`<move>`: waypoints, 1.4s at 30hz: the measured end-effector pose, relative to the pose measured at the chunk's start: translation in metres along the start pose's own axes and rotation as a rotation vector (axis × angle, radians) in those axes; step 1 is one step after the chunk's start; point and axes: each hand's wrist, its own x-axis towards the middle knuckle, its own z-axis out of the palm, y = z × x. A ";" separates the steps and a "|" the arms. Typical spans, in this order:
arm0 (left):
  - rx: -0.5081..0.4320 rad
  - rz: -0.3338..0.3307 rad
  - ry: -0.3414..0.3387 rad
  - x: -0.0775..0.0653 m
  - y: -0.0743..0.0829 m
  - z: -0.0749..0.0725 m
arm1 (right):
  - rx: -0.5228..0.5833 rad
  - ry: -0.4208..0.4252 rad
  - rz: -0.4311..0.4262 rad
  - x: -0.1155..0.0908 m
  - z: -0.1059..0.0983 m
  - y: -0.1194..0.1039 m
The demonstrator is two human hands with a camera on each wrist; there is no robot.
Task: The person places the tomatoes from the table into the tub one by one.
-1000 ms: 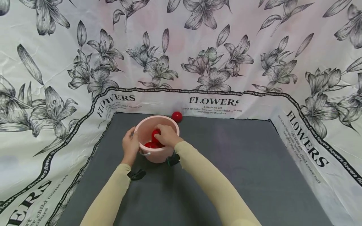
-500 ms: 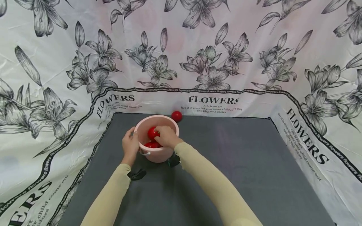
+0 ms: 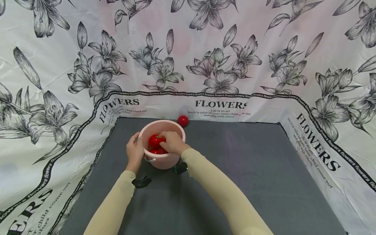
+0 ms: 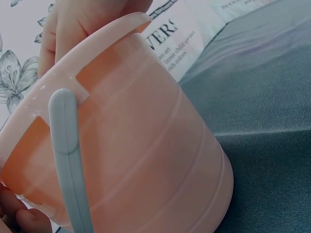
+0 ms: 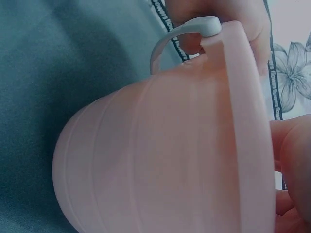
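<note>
A pink bucket (image 3: 163, 161) with a pale grey handle (image 4: 68, 145) stands upright at the table's left rear. My left hand (image 3: 135, 151) grips its left side by the rim, and its fingertips (image 4: 34, 221) show at the lower left of the left wrist view. Reaching over the rim, my right hand (image 3: 172, 142) pinches a round red tomato (image 3: 154, 141) inside the bucket. Under that tomato lies more red fruit (image 3: 158, 151), partly covered by the front rim. In the right wrist view the bucket wall hides what my right hand (image 5: 295, 165) holds.
Another red tomato (image 3: 183, 121) lies behind the bucket, at the rear edge of the dark grey table (image 3: 235, 169). White cloth (image 3: 223, 65) printed with flowers rises behind the table and along its sides.
Within the bucket, the pinched tomato has shifted to the left and shows more beside my right fingers. My left hand and the bucket stay in place.
</note>
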 end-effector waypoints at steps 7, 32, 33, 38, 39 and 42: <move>-0.003 -0.003 0.007 0.003 0.000 -0.004 | 0.046 -0.022 -0.017 0.005 -0.007 -0.002; -0.026 -0.026 0.001 0.006 0.002 -0.013 | 0.283 0.441 -0.008 0.023 -0.042 0.042; -0.028 -0.025 0.002 0.006 0.002 -0.013 | 0.288 0.445 0.007 0.023 -0.042 0.046; -0.025 -0.019 -0.007 0.006 0.001 -0.008 | 0.286 0.444 0.100 0.023 -0.041 0.068; -0.023 -0.022 -0.014 0.005 0.000 -0.007 | 0.281 0.444 0.122 0.024 -0.040 0.073; -0.021 -0.022 -0.038 0.002 -0.001 -0.005 | 0.273 0.425 0.189 0.024 -0.039 0.087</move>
